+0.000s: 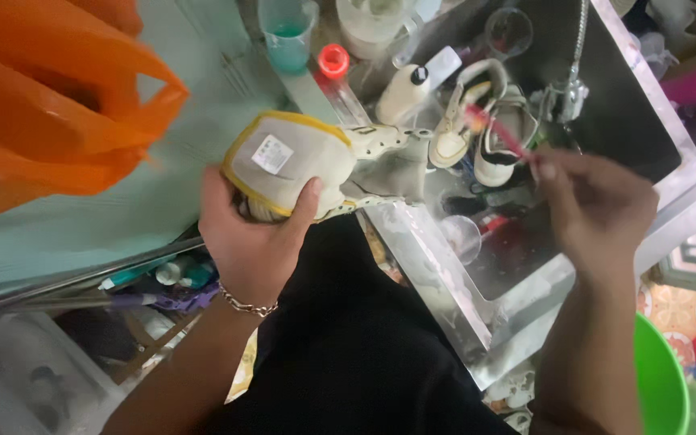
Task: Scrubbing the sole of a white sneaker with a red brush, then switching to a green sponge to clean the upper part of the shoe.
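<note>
Left hand grips shoe by its heel; right hand pinches brush; wet shoe may slip into sink

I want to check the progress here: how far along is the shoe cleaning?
Done: nothing clearly; blur hides any cleaned area. In hand: the left hand grips a cream shoe with yellow trim, heel toward the camera; the right hand holds a red toothbrush over the sink. Left: two more shoes lie in the sink.
</note>
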